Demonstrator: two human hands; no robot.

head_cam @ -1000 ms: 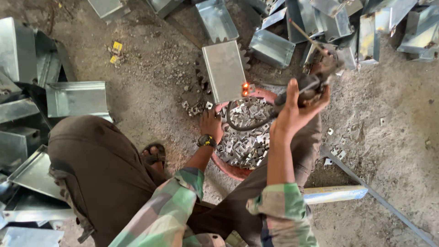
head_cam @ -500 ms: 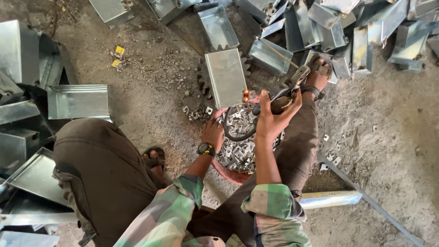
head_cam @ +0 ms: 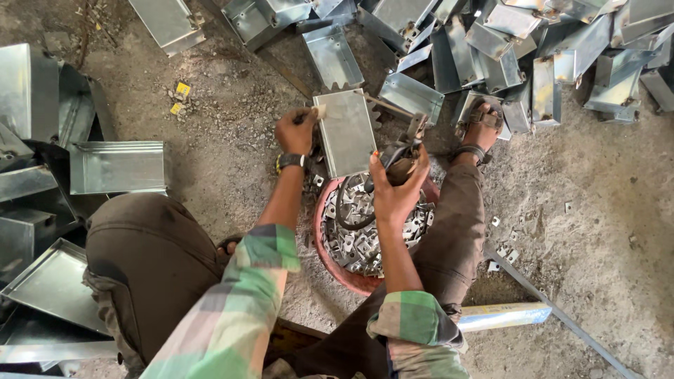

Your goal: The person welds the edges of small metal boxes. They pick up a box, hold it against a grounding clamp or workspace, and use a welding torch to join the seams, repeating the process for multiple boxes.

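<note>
Looks like the fitting step: the left hand is pinched shut on a small pale clip piece at the left edge of the flat metal tray, upper middle of frame. The right hand is wrapped tight round a dark hand tool over the red bowl of brackets. Next bit probably needs the tool lined up square on that edge.
</note>
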